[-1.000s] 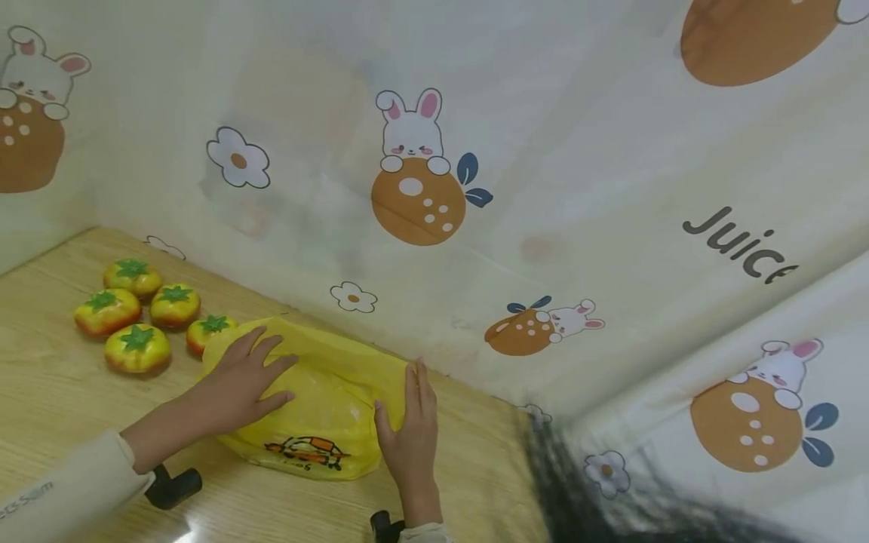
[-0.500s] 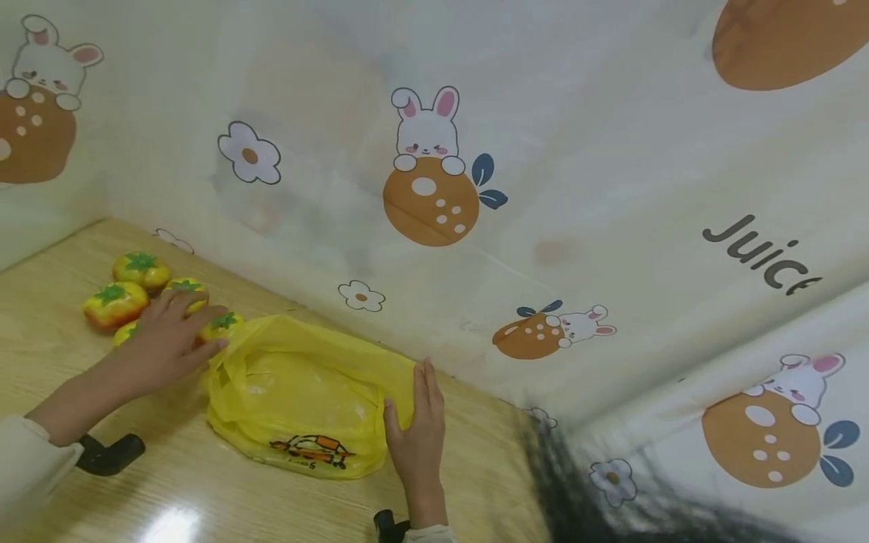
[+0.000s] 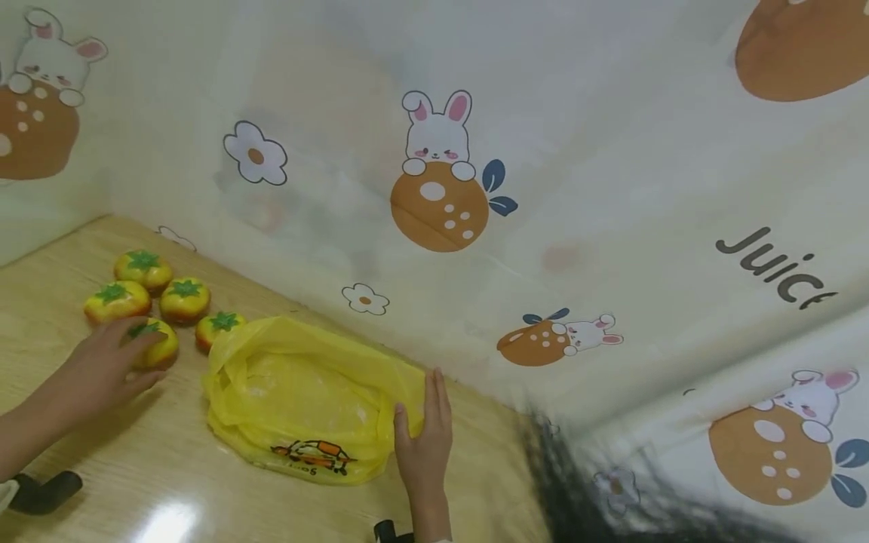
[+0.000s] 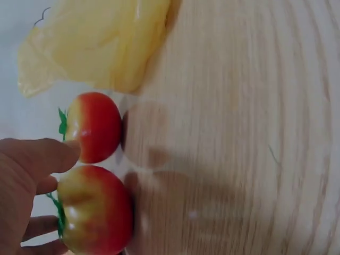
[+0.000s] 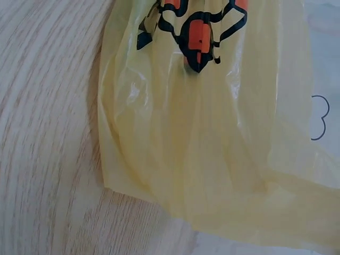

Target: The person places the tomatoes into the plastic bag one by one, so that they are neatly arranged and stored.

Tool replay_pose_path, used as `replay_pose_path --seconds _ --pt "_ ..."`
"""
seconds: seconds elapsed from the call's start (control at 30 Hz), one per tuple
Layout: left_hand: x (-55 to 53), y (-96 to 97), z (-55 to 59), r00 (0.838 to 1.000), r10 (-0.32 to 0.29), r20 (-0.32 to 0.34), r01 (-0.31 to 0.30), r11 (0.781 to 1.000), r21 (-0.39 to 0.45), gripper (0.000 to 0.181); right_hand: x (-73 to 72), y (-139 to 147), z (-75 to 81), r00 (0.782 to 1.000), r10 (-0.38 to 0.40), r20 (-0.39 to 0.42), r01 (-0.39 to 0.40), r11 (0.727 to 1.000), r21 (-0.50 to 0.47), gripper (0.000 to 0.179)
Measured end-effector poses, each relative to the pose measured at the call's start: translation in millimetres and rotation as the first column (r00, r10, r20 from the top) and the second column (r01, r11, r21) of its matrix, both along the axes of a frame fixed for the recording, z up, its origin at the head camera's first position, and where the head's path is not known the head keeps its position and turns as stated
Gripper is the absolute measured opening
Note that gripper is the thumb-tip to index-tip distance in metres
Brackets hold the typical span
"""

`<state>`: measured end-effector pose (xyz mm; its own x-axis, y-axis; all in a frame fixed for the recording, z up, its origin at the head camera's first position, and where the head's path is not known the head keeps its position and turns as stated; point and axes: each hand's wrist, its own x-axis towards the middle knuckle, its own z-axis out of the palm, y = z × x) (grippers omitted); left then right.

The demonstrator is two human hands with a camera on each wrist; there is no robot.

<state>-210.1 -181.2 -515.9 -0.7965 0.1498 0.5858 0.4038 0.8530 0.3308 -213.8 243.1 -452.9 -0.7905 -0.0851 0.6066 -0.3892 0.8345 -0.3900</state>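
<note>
Fingers (image 3: 141, 345) up first, those of the left hand (image 3: 102, 369): parted, loosely bent over the front fruit (image 3: 167, 353), thumb well apart from the rest; cannot tell the firmness of any touch. Out wide to the pale backdrop (image 3: 326, 90), dotted with rabbits (image 3: 437, 142) and flowers (image 3: 255, 157). Down to the wood-grained table (image 3: 224, 509): bears the whole scene, flashes one bright patch (image 3: 168, 522) low in the head view. On to the yellow bag (image 3: 299, 392): lies crumpled on the table, right of the fruit cluster, close to the backdrop's foot. Over to the right hand (image 3: 426, 446): stands along the bag's right end, fingers straight, thumb lapping over the plastic. Into the cluster, five in all, yellow turning red, green on top: far fruit (image 3: 145, 273), left fruit (image 3: 121, 305), middle fruit (image 3: 185, 303), front fruit, and bag-side fruit (image 3: 210, 335), just beside the yellow plastic. Smallest of all, the orange-and-black print (image 3: 314, 456) on the bag's front.
</note>
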Motion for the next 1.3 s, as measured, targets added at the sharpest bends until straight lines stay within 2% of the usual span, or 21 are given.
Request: replay_pose_path --seconds 0.1,0.3,0.4,0.57,0.67,0.73,0.9,1.0,1.1,1.23,1.3 --pt "1.2 -4.3 -2.8 1.0 0.019 0.016 -0.019 1.0 -0.006 0.053 0.2 -1.1 -2.8 1.0 -0.019 0.023 0.02 1.0 -0.02 0.064" --pt "0.8 -1.5 -3.4 0.999 0.011 0.036 -0.014 0.997 0.072 0.048 -1.6 -2.3 -5.1 0.997 -0.054 0.051 0.056 0.997 -0.047 0.063" --pt "-1.7 0.9 -2.6 0.998 0.03 0.06 -0.037 0.993 0.11 0.04 -4.4 -2.5 -4.3 0.997 -0.052 0.048 0.056 0.996 -0.065 0.063" --pt "-8.6 -1.3 -2.8 0.997 0.057 0.056 -0.064 0.989 0.137 0.034 -10.9 -3.7 -6.6 0.997 -0.068 0.032 0.07 0.995 -0.073 0.064" --pt "-7.3 -2.5 -4.9 0.995 0.062 0.075 -0.072 0.988 0.134 0.031 -11.9 -3.9 -11.3 0.996 -0.087 0.021 0.088 0.994 -0.063 0.064" --pt "-4.8 -2.0 -6.6 0.992 0.061 0.112 -0.077 0.986 0.15 0.029 -11.3 -4.0 -14.9 0.995 -0.1 0.02 0.101 0.993 -0.06 0.064" --pt "-0.3 0.2 -8.9 0.983 0.074 0.166 -0.099 0.984 0.148 0.029 -10.0 -5.8 -20.5 0.99 -0.135 0.041 0.138 0.987 -0.077 0.063" --pt "0.6 -1.6 -10.3 0.979 0.103 0.178 -0.125 0.985 0.118 0.035 -9.6 -8.4 -21.9 0.987 -0.151 0.05 0.155 0.984 -0.089 0.064" --pt "-1.0 -4.7 -12.6 0.977 0.125 0.174 -0.143 0.985 0.098 0.048 -9.5 -11.0 -22.8 0.987 -0.157 0.023 0.159 0.984 -0.081 0.065" --pt "-5.5 -4.7 -14.1 0.978 0.11 0.178 -0.133 0.983 0.124 0.059 -11.1 -13.7 -24.0 0.985 -0.172 0.012 0.172 0.982 -0.082 0.066" --pt "-7.2 -2.7 -13.3 0.975 0.094 0.203 -0.126 0.981 0.151 0.06 -12.8 -15.1 -24.4 0.984 -0.175 0.027 0.177 0.979 -0.1 0.066"
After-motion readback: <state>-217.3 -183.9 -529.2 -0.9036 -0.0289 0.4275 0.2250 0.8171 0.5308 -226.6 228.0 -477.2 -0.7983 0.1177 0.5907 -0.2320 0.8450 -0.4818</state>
